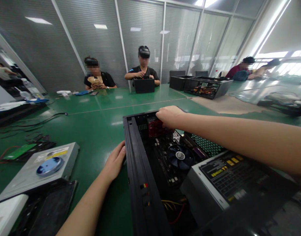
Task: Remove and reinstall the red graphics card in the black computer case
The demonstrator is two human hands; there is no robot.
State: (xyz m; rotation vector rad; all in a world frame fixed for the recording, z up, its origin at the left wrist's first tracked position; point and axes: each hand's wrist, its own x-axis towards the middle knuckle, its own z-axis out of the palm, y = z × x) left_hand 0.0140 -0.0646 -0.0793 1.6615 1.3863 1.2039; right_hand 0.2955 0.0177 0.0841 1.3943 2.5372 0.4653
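Note:
A black computer case (138, 144) lies open-side up in front of me. My left hand (116, 160) grips its left side, with the fingertips partly hidden against the case. At the far end, my right hand (171, 116) is closed at the upper edge of a red expansion card (155, 128), its fingertips out of sight. Below the card, a dark CPU fan (180, 156) sits over the motherboard (162, 160). A grey power supply (211, 183) with a black label fills the near right of the case. Yellow and red wires (172, 205) show beside it.
An optical drive (71, 154) with a round bluish dish (50, 166) on it lies left, near a green circuit board (20, 153). Black cables (42, 121) lie beyond. Two people sit across the green table (101, 114). Another open case (209, 87) stands back right.

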